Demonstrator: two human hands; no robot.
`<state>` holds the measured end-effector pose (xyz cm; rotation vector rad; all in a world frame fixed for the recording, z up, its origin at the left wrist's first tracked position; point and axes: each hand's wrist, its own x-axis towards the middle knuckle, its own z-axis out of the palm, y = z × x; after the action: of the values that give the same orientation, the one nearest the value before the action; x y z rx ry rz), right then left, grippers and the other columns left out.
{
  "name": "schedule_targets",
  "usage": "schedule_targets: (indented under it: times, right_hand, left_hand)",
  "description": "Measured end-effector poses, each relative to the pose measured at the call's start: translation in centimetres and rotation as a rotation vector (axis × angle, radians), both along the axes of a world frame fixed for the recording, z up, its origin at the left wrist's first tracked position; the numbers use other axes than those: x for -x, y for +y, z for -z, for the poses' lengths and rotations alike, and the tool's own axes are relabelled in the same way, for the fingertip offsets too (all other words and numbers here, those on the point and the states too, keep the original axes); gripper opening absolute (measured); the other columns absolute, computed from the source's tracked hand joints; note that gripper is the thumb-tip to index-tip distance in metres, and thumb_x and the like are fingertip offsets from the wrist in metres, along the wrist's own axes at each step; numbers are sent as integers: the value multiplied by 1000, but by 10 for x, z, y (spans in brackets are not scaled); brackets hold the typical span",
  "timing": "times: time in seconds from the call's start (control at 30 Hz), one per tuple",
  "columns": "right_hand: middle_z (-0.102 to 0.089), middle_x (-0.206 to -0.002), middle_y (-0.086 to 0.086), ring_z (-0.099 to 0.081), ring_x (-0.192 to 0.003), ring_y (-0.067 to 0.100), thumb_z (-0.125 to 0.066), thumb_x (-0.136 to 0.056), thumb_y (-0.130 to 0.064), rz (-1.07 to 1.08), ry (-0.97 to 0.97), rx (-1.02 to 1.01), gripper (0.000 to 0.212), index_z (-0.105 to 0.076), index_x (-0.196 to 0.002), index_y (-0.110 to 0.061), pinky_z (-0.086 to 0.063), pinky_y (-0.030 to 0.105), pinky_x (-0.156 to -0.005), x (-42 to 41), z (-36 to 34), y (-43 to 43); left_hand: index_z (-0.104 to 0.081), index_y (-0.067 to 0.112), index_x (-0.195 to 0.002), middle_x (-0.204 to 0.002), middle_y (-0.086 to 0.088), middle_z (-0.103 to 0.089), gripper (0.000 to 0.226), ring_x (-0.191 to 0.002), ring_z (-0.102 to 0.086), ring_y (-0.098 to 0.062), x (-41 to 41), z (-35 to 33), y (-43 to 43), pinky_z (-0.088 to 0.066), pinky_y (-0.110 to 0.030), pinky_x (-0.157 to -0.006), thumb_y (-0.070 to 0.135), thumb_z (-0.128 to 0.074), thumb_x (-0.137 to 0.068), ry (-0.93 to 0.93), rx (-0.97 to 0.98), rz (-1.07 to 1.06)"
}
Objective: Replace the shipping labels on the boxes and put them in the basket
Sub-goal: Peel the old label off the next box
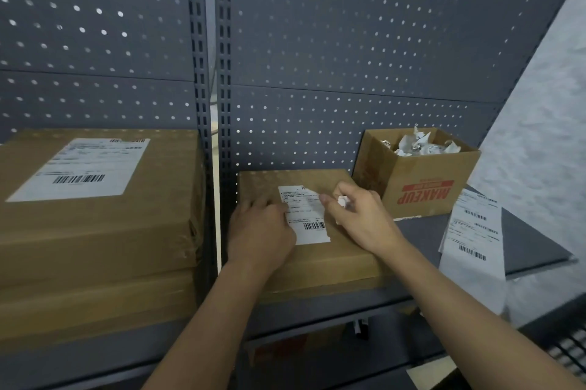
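Your left hand [260,232] lies flat, fingers spread, pinning the label [305,215] on the box [317,259] at the shelf front. Your right hand [358,218] pinches a paper scrap [342,200] shut; careless peeling could tear that label.

Looks like stockroom/shipping area: grey pegboard shelving [348,40], taped cardboard boxes [95,215] w/ barcode labels [82,169], open carton [421,180] full of crumpled label scraps.

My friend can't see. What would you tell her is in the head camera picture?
Two hands, left hand and right hand, work at a white label on a flat cardboard box on a grey shelf. An open box holds crumpled paper.
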<state>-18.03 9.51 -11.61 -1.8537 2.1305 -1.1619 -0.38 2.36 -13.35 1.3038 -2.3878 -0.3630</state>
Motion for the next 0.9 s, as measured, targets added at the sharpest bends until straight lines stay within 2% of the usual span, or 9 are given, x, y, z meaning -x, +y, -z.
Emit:
schedule_targets:
  times: [0.2, 0.3, 0.4, 0.47, 0.53, 0.63, 0.73, 0.8, 0.9]
  right_hand:
    - [-65, -67, 0, -57, -58, 9, -61, -96, -25, -137, -140, -16, 4, -62, -93, -26, -49, 31, -64, 6, -2, -2]
    - [-67, -72, -4, -60, -64, 6, -54, -99, -17, -190, -122, -72, 18, -67, -110, -23, -44, 19, -66, 9, -4, -1]
    - [-67, -75, -6, -58, -64, 10, -62, -94, -32, -201, -88, -136, 7, -68, -94, -30, -45, 30, -63, 12, -10, 6]
    - [-66, -77, 3, -57, -65, 22, -63, -89, -48, -195, -59, -146, 19, -67, -84, -30, -44, 38, -59, 14, -13, 13]
    - [-62, -69, 7, -51, -58, 22, -62, -88, -52, -206, -42, -150, 27, -63, -74, -29, -38, 35, -53, 13, -14, 17]
    - [-54, -52, -13, -42, -47, 5, -59, -96, -37, -205, -32, -155, 27, -58, -70, -27, -35, 25, -49, 11, -13, 17]
    - [-63, -65, -12, -46, -49, 5, -53, -100, -24, -228, -21, -176, 16, -68, -95, -22, -39, 22, -50, 13, -11, 16]
    - [-66, -75, -6, -52, -54, 4, -50, -101, -16, -250, 12, -178, 26, -66, -120, -22, -43, 15, -57, 15, -13, 19]
    - [-63, -80, -12, -59, -67, 1, -52, -100, -10, -310, 96, -204, 28, -66, -124, -17, -41, 8, -69, 20, -21, 25]
  left_hand:
    - [-44, 33, -145, -153, 3, -37, 46, -136, -31, -28, -13, 3, -1, -31, -41, -111, 32, -34, -100, -50, 29, 53]
    - [-44, 34, -145, -154, 3, -37, 45, -137, -30, -26, -14, 8, -1, -28, -40, -114, 33, -33, -101, -5, 16, 47]
    - [-44, 34, -145, -153, 4, -38, 45, -138, -29, -25, -14, 9, -2, -27, -39, -114, 33, -34, -101, 13, 18, 41]
    - [-45, 34, -145, -153, 4, -38, 45, -138, -29, -25, -13, 10, -2, -27, -40, -114, 34, -33, -101, 13, 18, 37]
    - [-46, 34, -144, -152, 5, -38, 45, -137, -30, -25, -12, 10, -2, -29, -40, -113, 34, -33, -100, 11, 21, 29]
    - [-48, 34, -142, -152, 5, -40, 45, -136, -31, -26, -11, 9, -1, -30, -40, -112, 33, -33, -100, 9, 31, 21]
    - [-48, 34, -141, -151, 6, -40, 45, -135, -32, -26, -11, 9, -1, -30, -41, -111, 33, -33, -100, 11, 31, 28]
    - [-48, 34, -142, -151, 6, -40, 44, -135, -32, -25, -11, 10, -1, -30, -41, -112, 34, -32, -100, 10, 33, 35]
    - [-47, 34, -142, -151, 6, -40, 44, -135, -32, -25, -12, 11, -2, -31, -42, -111, 35, -32, -100, 3, 35, 30]
